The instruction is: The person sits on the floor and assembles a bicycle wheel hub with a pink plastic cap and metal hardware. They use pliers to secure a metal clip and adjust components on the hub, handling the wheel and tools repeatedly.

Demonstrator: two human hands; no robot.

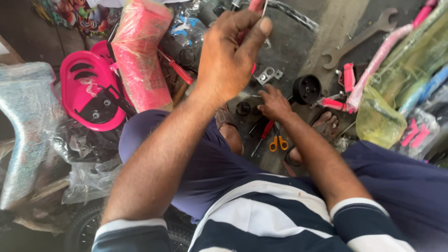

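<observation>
I see my left hand (231, 56) raised high over the concrete floor (298, 46), its fingers pinched on a thin metal rod (264, 8) beside a pink-red part that it mostly hides. My right hand (273, 103) is down at the floor, fingers curled among small parts; I cannot tell whether it grips anything. Just beside it lie black round caps (243, 108), a black wheel hub (306, 88) and a red-handled screwdriver (262, 135). Orange-handled scissors (278, 143) lie near my wrist. A large spanner (361, 37) lies well apart toward the floor's far edge.
</observation>
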